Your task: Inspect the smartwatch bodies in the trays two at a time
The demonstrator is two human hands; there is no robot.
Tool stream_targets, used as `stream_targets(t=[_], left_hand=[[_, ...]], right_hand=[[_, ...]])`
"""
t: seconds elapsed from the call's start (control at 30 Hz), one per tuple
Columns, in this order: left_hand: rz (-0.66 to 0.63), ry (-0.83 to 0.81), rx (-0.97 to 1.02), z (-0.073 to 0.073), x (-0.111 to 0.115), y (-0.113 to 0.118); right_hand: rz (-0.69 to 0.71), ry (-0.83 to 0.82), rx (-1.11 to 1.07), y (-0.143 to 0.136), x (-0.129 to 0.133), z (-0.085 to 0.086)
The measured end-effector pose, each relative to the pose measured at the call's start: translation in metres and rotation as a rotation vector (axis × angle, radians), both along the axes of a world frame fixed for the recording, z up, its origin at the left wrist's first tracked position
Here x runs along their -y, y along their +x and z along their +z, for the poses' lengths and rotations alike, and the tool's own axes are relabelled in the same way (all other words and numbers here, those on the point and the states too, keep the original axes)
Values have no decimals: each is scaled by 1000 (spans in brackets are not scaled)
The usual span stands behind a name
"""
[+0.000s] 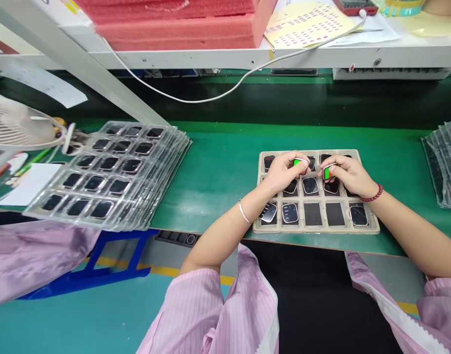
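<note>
A beige tray (317,229) with square compartments lies on the green table, most of them holding square watch faces with dark screens. Over its back rows, my left hand (284,171) grips a watch face (300,163) with a lit, mostly green screen. Just to the right, my right hand (352,176) pinches another watch face (328,171), lit green and orange. Two dark compartments (313,214) in the front row hold no watch face. Beside them on the left, a watch face (290,213) shows small text.
Stacked clear trays (96,182) of watch faces stand left, near a white fan (22,123). More clear trays (446,164) are at the right edge. A shelf (218,60) with red foam (181,32) and a hanging white cable (196,101) spans the back.
</note>
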State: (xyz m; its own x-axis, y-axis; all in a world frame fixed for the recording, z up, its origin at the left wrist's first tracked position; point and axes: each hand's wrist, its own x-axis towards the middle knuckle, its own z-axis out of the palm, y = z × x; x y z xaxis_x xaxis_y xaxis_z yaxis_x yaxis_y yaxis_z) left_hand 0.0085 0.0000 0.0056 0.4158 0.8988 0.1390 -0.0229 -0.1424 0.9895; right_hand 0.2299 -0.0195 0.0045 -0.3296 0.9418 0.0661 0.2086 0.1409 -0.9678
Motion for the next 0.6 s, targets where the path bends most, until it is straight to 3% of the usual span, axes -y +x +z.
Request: stream_targets(t=[0.3, 0.6], left_hand=[[-36, 60, 25, -10, -3, 3], [-20, 45, 19, -9, -3, 2]], right_hand=[[27, 54, -21, -2, 0, -2], [58, 77, -21, 0, -1, -6]])
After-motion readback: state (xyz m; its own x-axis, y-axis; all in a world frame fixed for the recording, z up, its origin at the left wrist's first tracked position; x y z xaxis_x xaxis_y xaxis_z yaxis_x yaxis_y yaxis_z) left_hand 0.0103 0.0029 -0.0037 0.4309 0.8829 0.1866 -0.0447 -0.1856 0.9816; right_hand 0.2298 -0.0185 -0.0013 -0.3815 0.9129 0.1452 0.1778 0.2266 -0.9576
